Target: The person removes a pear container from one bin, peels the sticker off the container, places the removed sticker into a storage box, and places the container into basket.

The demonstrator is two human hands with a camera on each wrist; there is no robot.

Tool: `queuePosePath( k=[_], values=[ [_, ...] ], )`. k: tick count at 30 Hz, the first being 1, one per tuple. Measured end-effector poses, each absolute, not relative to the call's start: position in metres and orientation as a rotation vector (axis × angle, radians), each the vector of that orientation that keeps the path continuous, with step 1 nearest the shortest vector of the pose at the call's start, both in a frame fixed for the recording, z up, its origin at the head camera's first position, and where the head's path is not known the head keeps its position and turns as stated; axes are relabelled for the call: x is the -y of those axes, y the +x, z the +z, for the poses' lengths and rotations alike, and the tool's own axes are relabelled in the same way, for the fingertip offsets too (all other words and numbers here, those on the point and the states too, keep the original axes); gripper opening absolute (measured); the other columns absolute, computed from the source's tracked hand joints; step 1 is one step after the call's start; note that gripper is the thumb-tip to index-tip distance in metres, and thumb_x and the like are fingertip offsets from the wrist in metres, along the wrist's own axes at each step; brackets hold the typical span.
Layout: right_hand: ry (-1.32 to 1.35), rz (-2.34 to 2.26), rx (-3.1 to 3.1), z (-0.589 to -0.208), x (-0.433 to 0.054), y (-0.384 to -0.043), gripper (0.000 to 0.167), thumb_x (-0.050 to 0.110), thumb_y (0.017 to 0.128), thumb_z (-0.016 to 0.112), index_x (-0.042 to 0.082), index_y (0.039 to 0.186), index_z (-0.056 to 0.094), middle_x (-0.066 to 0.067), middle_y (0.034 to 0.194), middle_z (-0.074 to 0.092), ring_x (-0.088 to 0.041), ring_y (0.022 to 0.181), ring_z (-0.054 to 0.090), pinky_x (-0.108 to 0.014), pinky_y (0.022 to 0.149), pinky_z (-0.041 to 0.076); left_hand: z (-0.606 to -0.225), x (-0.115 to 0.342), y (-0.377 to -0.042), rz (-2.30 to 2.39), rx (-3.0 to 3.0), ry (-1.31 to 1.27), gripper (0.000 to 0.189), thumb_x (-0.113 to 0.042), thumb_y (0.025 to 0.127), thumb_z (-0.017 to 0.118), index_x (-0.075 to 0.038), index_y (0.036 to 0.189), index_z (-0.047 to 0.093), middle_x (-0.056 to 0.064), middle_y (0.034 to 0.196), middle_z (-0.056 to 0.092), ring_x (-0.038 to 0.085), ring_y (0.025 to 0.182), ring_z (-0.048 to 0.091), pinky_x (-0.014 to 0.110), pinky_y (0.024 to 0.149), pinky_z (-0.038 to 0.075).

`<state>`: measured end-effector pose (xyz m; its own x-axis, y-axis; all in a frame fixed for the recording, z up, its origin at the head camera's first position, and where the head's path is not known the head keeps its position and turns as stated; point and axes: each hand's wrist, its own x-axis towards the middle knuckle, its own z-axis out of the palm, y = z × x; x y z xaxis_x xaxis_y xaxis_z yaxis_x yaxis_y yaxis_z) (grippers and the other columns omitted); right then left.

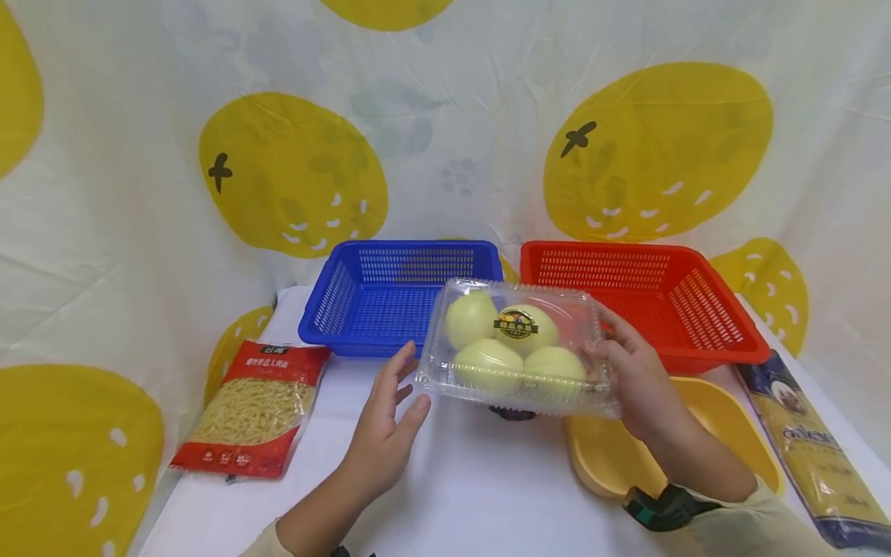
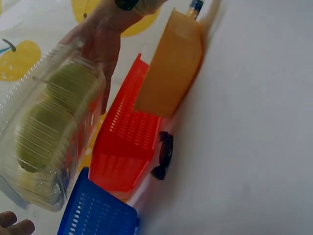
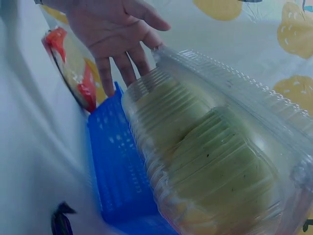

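Transparent rectangular plastic box (image 1: 517, 346) of round pale-green fruit (image 1: 471, 319) hovers front-right of the blue plastic basket (image 1: 390, 308)! Right hand (image 1: 639, 377) grips one end; left hand (image 1: 384, 435) spread, empty. Probably slippery, flimsy: cradle underneath!

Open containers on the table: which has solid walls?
The yellow basin, in front of the red basket; that one and the blue basket have perforated walls.

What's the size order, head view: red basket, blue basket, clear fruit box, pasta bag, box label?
1. Red basket
2. Blue basket and clear fruit box: too alike to rank; box is nearer the camera
3. Pasta bag
4. Box label
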<state>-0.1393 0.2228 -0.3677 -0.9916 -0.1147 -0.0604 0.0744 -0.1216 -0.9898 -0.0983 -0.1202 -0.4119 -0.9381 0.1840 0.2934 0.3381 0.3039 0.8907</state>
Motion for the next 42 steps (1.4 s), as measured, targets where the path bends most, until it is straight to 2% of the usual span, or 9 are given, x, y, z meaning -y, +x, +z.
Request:
queuePosePath(
  k=[8,14,18,20,22,27,33,38,42],
  values=[
    [-0.041,-2.246,-2.014,-0.372,-0.187,-0.129,0.066,0.013,0.109,0.054,0.024,0.169,0.032,-0.014,0.144,0.041,-0.022,0.110,0.064,-0.034,0.086,0.064,-0.425,0.140,-0.084,-1.672,2.363,-0.419,0.065,-0.016,0.110,0.056,-0.021,0.169,0.030,0.004,0.172,0.035,0.027,0.153,0.040,0.050,0.119,0.044],
    [0.007,-2.184,-2.054,-0.376,-0.162,-0.126,0.073,0.012,0.104,0.059,0.028,0.170,0.032,-0.014,0.157,0.040,-0.033,0.129,0.054,-0.036,0.093,0.062,-0.428,0.152,-0.070,-1.685,2.299,-0.329,0.063,-0.015,0.110,0.052,-0.028,0.168,0.029,-0.004,0.171,0.034,0.024,0.155,0.037,0.069,0.118,0.036],
    [0.002,-2.128,-2.103,-0.383,-0.146,-0.125,0.075,0.014,0.102,0.062,0.027,0.169,0.032,-0.013,0.162,0.040,-0.036,0.138,0.049,-0.034,0.096,0.060,-0.431,0.162,-0.062,-1.692,2.240,-0.318,0.064,-0.008,0.110,0.050,-0.024,0.168,0.030,0.000,0.170,0.036,0.021,0.153,0.038,0.043,0.124,0.037],
    [-0.008,-2.109,-2.133,-0.386,-0.139,-0.125,0.076,0.014,0.101,0.064,0.026,0.169,0.033,-0.015,0.162,0.041,-0.036,0.136,0.052,-0.033,0.095,0.060,-0.433,0.167,-0.060,-1.689,2.210,-0.320,0.064,-0.004,0.108,0.050,-0.019,0.168,0.031,0.004,0.169,0.037,0.020,0.151,0.040,0.026,0.119,0.038],
    [-0.016,-2.115,-2.129,-0.390,-0.131,-0.124,0.076,0.013,0.100,0.065,0.026,0.169,0.035,-0.016,0.160,0.042,-0.037,0.133,0.055,-0.035,0.095,0.061,-0.435,0.172,-0.057,-1.665,2.201,-0.306,0.065,-0.003,0.107,0.051,-0.018,0.167,0.033,0.006,0.168,0.038,0.018,0.151,0.040,0.017,0.117,0.035],
    [0.011,-2.172,-2.059,-0.400,-0.112,-0.120,0.074,0.010,0.098,0.066,0.028,0.166,0.041,-0.018,0.151,0.046,-0.039,0.121,0.063,-0.043,0.091,0.063,-0.439,0.182,-0.048,-1.596,2.254,-0.195,0.063,-0.007,0.106,0.053,-0.020,0.166,0.036,0.004,0.169,0.037,0.013,0.151,0.037,0.013,0.115,0.033],
    [0.020,-2.216,-2.036,-0.418,-0.095,-0.118,0.074,0.009,0.096,0.066,0.022,0.165,0.042,-0.020,0.147,0.047,-0.033,0.109,0.067,-0.038,0.083,0.063,-0.448,0.194,-0.039,-1.600,2.253,-0.105,0.062,-0.003,0.107,0.052,-0.014,0.165,0.037,0.001,0.167,0.037,0.009,0.147,0.042,0.010,0.113,0.034],
    [0.013,-2.242,-2.038,-0.434,-0.087,-0.117,0.078,0.006,0.093,0.067,0.023,0.165,0.043,-0.019,0.146,0.049,-0.029,0.099,0.069,-0.036,0.077,0.062,-0.453,0.203,-0.035,-1.556,2.347,0.015,0.058,-0.014,0.111,0.053,-0.024,0.166,0.036,0.000,0.167,0.037,0.016,0.148,0.043,0.007,0.108,0.035],
    [0.017,-2.246,-2.039,-0.443,-0.082,-0.115,0.078,0.005,0.092,0.066,0.024,0.165,0.043,-0.019,0.148,0.049,-0.029,0.099,0.068,-0.035,0.078,0.062,-0.453,0.207,-0.032,-1.549,2.410,0.106,0.056,-0.024,0.113,0.053,-0.022,0.165,0.036,0.003,0.167,0.037,0.025,0.148,0.044,0.006,0.104,0.034]
  ],
)
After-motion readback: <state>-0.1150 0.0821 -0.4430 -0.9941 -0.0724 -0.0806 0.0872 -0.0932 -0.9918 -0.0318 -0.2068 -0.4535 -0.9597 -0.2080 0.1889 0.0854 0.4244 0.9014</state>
